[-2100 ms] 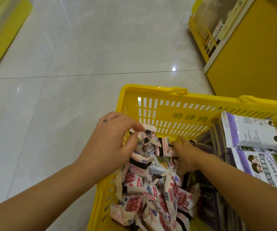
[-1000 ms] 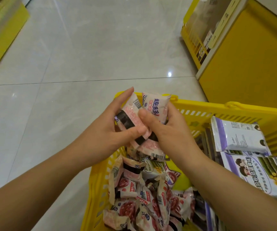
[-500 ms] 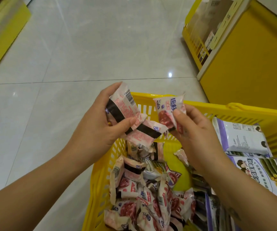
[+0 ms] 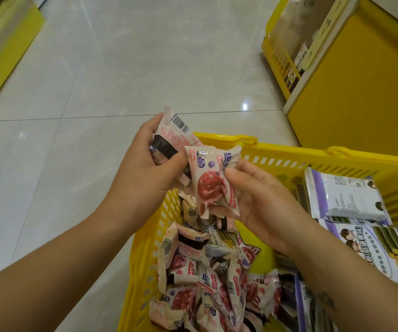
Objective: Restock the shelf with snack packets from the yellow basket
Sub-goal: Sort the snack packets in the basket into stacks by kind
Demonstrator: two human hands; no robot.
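Glossy plastic snack packets [image 4: 211,182], slotted plastic yellow basket [image 4: 313,155], polished tile floor [image 4: 121,68].

Packets [image 4: 207,279] lie in the basket [image 4: 289,152], shelf [image 4: 351,97] behind.

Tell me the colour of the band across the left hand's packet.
Nearly black band; head view shows it best.

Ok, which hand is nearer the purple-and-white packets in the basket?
Right. The right hand, pinching a pink packet, sits just left of the purple-and-white packets; the left hand is farther left, gripping a barcoded packet.
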